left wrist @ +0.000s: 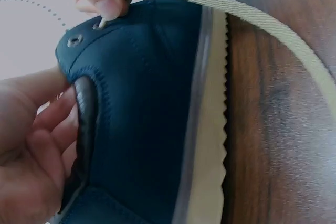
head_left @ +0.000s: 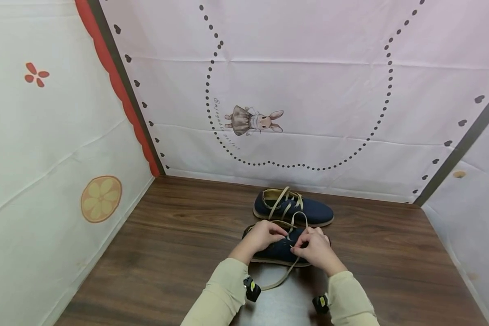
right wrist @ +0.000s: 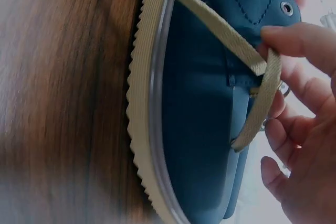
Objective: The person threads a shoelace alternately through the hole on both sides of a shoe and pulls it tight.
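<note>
A dark blue shoe [head_left: 280,251] with a beige, jagged-edged sole [left wrist: 207,114] lies in front of me, its toe to the right. My left hand [head_left: 265,236] grips the edge of its opening, fingers inside the shoe in the left wrist view. Between thumb and fingers, my right hand [head_left: 315,246] pinches a flat beige shoelace [right wrist: 212,19] beside the eyelets. One lace end sits at an eyelet [left wrist: 98,25] close by the right fingertips. The lace's long part trails down over the shoe's side toward me. Another metal eyelet [right wrist: 286,8] shows without lace.
Just behind stands the matching blue shoe [head_left: 315,211], its beige laces [head_left: 283,199] loose over the opening. Both shoes are on a dark wood-grain surface [head_left: 179,235]. White printed cloth walls [head_left: 330,113] rise at the back and both sides.
</note>
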`<action>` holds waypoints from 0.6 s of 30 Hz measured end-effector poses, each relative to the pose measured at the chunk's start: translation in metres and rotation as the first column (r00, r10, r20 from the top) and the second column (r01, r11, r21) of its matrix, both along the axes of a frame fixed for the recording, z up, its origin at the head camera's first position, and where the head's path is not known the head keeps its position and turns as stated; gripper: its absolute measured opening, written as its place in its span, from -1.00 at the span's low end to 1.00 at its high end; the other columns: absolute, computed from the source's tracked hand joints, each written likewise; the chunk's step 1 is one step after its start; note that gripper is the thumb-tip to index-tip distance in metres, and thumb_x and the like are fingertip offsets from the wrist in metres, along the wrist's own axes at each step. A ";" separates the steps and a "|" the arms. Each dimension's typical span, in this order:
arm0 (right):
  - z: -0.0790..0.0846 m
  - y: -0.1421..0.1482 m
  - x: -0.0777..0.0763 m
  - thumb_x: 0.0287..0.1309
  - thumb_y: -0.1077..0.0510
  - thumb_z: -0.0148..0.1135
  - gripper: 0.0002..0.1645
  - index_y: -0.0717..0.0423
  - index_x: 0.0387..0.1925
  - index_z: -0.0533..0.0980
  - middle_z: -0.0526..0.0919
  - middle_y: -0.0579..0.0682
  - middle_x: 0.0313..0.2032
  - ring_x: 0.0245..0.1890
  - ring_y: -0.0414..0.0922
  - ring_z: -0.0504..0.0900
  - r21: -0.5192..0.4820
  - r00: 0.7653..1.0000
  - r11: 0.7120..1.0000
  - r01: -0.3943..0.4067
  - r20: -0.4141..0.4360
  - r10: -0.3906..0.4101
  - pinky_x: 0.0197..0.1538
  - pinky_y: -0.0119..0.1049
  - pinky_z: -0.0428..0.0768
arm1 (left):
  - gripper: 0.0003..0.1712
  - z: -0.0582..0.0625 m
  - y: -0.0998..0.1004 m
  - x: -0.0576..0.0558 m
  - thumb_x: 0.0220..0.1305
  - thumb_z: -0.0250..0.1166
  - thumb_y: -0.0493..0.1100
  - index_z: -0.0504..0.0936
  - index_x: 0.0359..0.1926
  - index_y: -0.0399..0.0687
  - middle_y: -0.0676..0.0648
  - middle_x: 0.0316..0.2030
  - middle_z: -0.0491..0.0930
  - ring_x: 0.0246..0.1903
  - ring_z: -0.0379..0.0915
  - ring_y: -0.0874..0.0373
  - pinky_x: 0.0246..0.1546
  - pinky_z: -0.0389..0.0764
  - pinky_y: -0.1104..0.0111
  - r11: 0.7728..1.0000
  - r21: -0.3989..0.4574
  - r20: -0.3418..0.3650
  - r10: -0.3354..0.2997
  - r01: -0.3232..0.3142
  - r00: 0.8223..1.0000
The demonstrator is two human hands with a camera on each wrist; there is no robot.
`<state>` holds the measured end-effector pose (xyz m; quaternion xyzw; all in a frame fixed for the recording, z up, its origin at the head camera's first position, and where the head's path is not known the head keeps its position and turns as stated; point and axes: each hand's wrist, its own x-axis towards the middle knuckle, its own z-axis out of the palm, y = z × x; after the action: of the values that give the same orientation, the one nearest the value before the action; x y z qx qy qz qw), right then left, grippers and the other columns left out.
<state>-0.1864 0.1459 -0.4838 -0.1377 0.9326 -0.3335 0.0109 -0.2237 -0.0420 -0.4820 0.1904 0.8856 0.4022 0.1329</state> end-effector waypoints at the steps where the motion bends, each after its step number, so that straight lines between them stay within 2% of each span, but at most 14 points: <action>1: 0.001 -0.001 0.000 -0.11 0.06 0.43 -0.76 -0.16 -0.72 0.53 0.39 -0.23 -0.46 -0.31 -0.12 0.26 0.004 1.000 1.000 0.005 0.005 -0.005 -0.14 -0.01 0.20 | -0.84 0.000 0.000 -0.002 0.21 0.26 -0.23 0.72 -0.20 -0.02 0.02 -0.23 0.65 -0.32 0.49 0.26 -0.33 0.48 0.43 0.999 -0.003 0.021 -0.037 0.037 0.999; 5: 0.002 -0.004 0.001 -0.11 0.01 0.44 -0.78 -0.16 -0.69 0.56 0.39 -0.23 -0.49 -0.33 -0.14 0.26 -0.008 0.999 1.000 0.029 0.017 -0.029 -0.12 -0.04 0.22 | -0.79 0.001 -0.001 -0.007 0.25 0.21 -0.27 0.70 -0.13 -0.06 -0.01 -0.15 0.63 -0.30 0.45 0.30 -0.31 0.44 0.48 0.982 -0.050 0.039 -0.182 0.184 0.982; 9: -0.002 -0.003 -0.001 -0.16 -0.04 0.46 -0.79 -0.15 -0.67 0.58 0.39 -0.23 -0.51 -0.36 -0.16 0.26 -0.062 0.999 0.997 0.038 -0.001 -0.038 -0.21 -0.19 0.27 | -0.80 -0.001 0.001 -0.010 0.27 0.17 -0.30 0.70 -0.16 -0.11 -0.01 -0.20 0.64 -0.38 0.40 0.34 -0.33 0.41 0.51 0.963 -0.097 0.024 -0.251 0.253 0.968; 12: -0.009 0.001 -0.004 -0.11 -0.02 0.44 -0.79 -0.05 -0.60 0.57 0.45 -0.16 -0.46 -0.31 -0.14 0.32 -0.189 0.997 0.979 0.071 -0.018 -0.076 -0.22 -0.24 0.33 | -0.83 -0.003 0.001 -0.011 0.29 0.16 -0.28 0.69 -0.23 -0.14 0.02 -0.30 0.63 -0.44 0.37 0.32 -0.35 0.40 0.48 0.961 -0.115 0.015 -0.252 0.252 0.968; 15: -0.017 0.008 -0.008 0.11 0.07 0.29 -0.79 0.16 -0.38 0.54 0.49 0.01 -0.30 -0.20 -0.06 0.40 -0.355 0.984 0.921 0.158 -0.024 -0.178 -0.12 -0.19 0.37 | -0.83 -0.006 0.000 -0.010 0.35 0.10 -0.19 0.62 -0.23 -0.10 0.07 -0.35 0.56 -0.43 0.35 0.30 -0.33 0.40 0.44 0.968 -0.128 0.015 -0.217 0.217 0.976; 17: -0.022 0.012 -0.010 0.25 0.19 0.12 -0.78 0.29 -0.17 0.46 0.48 0.16 -0.16 -0.09 0.03 0.42 -0.430 0.976 0.881 0.197 -0.001 -0.219 -0.03 -0.13 0.36 | -0.81 -0.007 -0.002 -0.008 0.39 0.04 -0.14 0.56 -0.23 -0.09 0.06 -0.38 0.49 -0.42 0.34 0.26 -0.32 0.38 0.40 0.979 -0.094 0.019 -0.181 0.182 0.983; 18: -0.025 0.014 -0.011 0.27 0.26 0.05 -0.75 0.34 -0.07 0.40 0.46 0.23 -0.09 -0.03 0.08 0.41 -0.453 0.977 0.869 0.200 0.020 -0.214 0.02 -0.09 0.33 | -0.79 -0.008 -0.003 -0.008 0.41 0.00 -0.13 0.53 -0.23 -0.10 0.05 -0.38 0.48 -0.41 0.34 0.26 -0.32 0.39 0.39 0.985 -0.054 0.029 -0.160 0.162 0.987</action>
<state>-0.1971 0.1604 -0.5087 -0.0410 0.8387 -0.5383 -0.0717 -0.2316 -0.0450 -0.4896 0.2527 0.8765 0.3676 0.1809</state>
